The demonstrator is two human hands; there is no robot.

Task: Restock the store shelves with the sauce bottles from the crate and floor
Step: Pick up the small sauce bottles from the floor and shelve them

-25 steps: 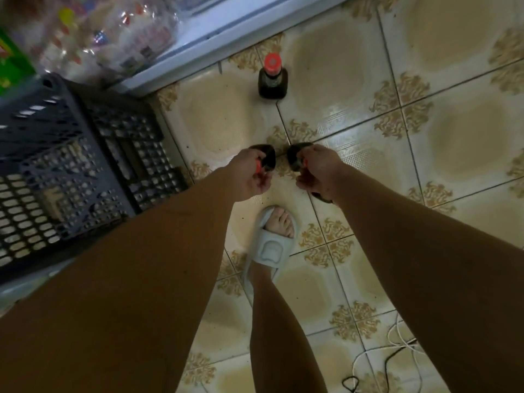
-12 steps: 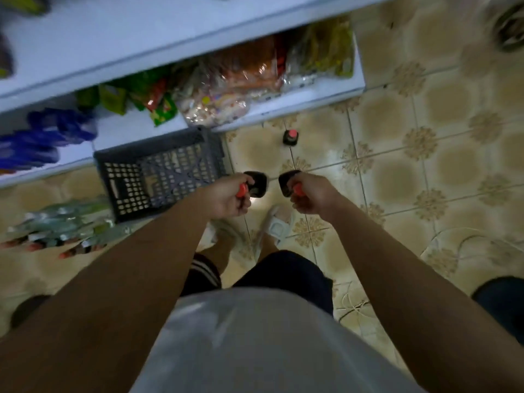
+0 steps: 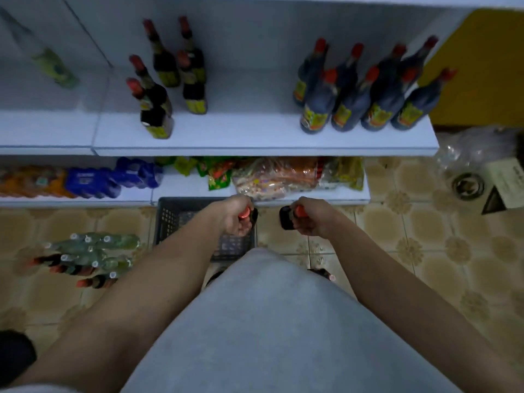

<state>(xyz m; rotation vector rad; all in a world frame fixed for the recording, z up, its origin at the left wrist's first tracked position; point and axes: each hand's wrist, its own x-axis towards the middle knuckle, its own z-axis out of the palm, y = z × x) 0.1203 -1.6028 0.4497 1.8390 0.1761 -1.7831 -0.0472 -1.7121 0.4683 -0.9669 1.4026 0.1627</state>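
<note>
My left hand grips a dark sauce bottle by its red-capped neck, above the dark plastic crate on the floor. My right hand grips a second dark sauce bottle the same way, a little right of the crate. Both bottles hang below the white shelf. On that shelf stand several dark red-capped bottles at the right and several slimmer ones at the left. One more red-capped bottle stands on the floor tiles beside my shirt.
The lower shelf holds snack bags and blue packs. A cluster of green and dark bottles lies on the floor at the left. A cardboard box, a metal bowl and a plastic bag sit at the right.
I have stood up from the floor with a bottle in each hand. The view rose from the tiles to the shelves, and my hands have moved slightly apart.
</note>
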